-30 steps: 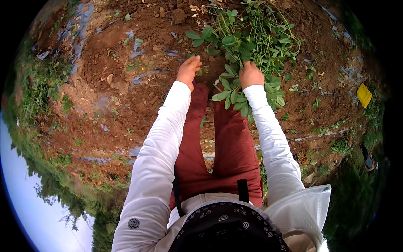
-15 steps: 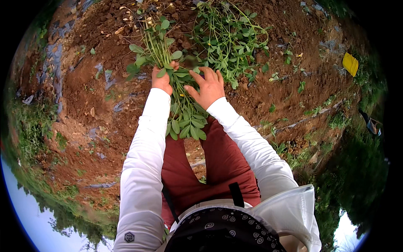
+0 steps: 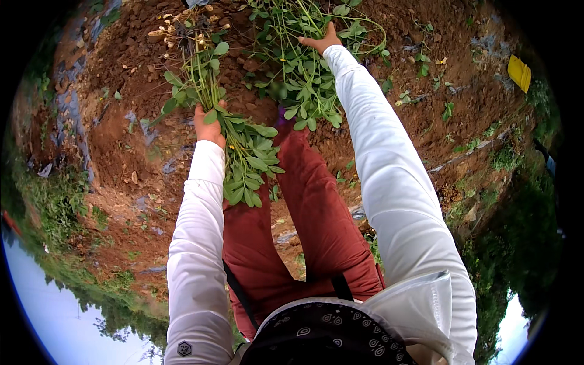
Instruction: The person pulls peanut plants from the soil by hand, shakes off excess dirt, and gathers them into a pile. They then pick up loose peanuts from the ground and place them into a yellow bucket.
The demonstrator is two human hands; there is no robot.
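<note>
My left hand (image 3: 208,128) is closed around the stems of a bunch of peanut plants (image 3: 249,155). Its leafy tops hang toward my legs, and pale pods (image 3: 201,39) show among the roots at the far end. To the right, a second heap of leafy green plants (image 3: 295,76) lies on the soil. At the far right side of that heap is my right hand (image 3: 323,42), thumb and a finger spread apart over the stems. Some of its fingers are hidden, and no grip on the plants shows.
Reddish-brown, cloddy soil (image 3: 137,79) surrounds me, with torn grey plastic film (image 3: 79,131) on the left. A yellow object (image 3: 519,74) lies at the far right. My legs in red trousers (image 3: 310,201) stand close below the plants. Weeds line both sides.
My right hand has left the held bunch and reached forward and right to the other heap. My left hand has shifted slightly left and nearer, still holding its bunch.
</note>
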